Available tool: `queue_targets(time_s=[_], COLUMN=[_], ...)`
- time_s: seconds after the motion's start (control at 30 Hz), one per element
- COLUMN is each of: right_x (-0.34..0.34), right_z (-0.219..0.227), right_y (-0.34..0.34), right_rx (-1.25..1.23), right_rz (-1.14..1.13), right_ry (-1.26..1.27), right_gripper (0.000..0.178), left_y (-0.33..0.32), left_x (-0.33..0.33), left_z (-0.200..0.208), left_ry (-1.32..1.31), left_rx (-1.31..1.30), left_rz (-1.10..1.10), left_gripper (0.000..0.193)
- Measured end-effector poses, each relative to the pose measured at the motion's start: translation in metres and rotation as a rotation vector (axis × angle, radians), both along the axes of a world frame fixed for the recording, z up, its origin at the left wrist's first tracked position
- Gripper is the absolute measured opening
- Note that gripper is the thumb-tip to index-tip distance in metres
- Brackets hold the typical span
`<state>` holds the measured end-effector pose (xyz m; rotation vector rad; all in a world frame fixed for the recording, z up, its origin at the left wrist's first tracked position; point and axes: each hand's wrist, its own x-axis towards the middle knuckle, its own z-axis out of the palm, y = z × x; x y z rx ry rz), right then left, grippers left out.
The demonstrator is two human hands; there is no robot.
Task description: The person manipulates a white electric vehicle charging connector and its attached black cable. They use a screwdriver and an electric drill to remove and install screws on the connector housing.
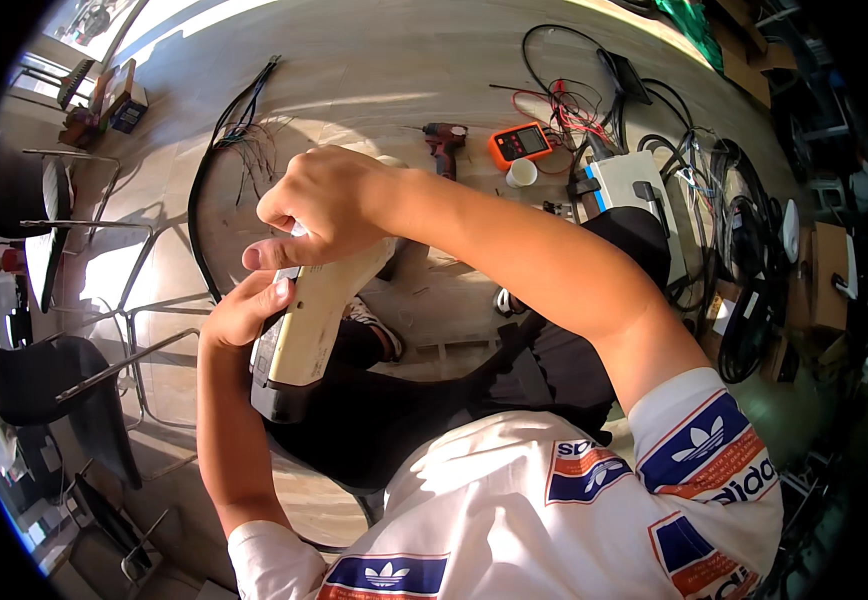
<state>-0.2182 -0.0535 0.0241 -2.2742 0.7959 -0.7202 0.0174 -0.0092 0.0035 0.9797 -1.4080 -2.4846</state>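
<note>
A cream-coloured device casing (311,325) with black edges and a black end is tilted above my lap. My left hand (242,312) grips its left side, with the thumb resting on the upper face. My right hand (329,205) is curled over the casing's far part, its thumb pointing left near my left thumb. Something small and whitish shows between the right hand's fingers; what it is stays hidden. The right forearm crosses in front of my body and covers part of the floor beyond.
On the floor ahead lie a cordless drill (444,146), an orange meter (520,146) with red and black leads, and a white cup (521,173). A grey-white box (634,190) and coiled black cables (744,220) are at right. Black chairs (39,385) line the left; another cable (202,190) lies nearer.
</note>
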Motion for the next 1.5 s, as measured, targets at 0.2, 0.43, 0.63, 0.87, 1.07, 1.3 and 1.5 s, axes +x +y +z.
queue_targets(time_s=[0.2, 0.43, 0.63, 0.87, 1.07, 1.3, 1.5], right_x=[-0.011, -0.029, -0.028, 0.011, 0.057, -0.097, -0.204], right_z=[-0.016, -0.036, -0.062, -0.060, -0.064, -0.187, -0.396], right_y=[-0.005, -0.023, -0.032, -0.076, -0.135, -0.132, -0.033], right_rx=[-0.015, -0.136, -0.389, -0.463, -0.443, 0.032, 0.912], right_rz=[-0.019, -0.177, -0.338, -0.422, -0.591, -0.911, -1.004], right_ry=[-0.052, -0.084, -0.281, -0.454, -0.425, -0.200, 0.021], right_gripper=[0.077, 0.074, 0.067, 0.060, 0.050, 0.030, 0.011], left_y=[-0.011, -0.065, -0.077, -0.065, -0.073, -0.084, -0.114], left_x=[-0.027, -0.046, -0.062, -0.064, -0.027, 0.032, 0.057], left_z=[0.017, -0.005, -0.033, -0.001, -0.006, -0.008, -0.045], left_ry=[-0.232, -0.223, 0.071, 0.059, 0.213, 0.335, 0.351], left_rx=[-0.440, -0.228, -0.032, 0.015, -0.037, -0.127, -0.174], left_rz=[0.096, 0.003, 0.004, 0.386, 0.715, 0.977, 0.826], left_gripper=[0.074, 0.078, 0.081, 0.066, 0.055, 0.050, 0.050])
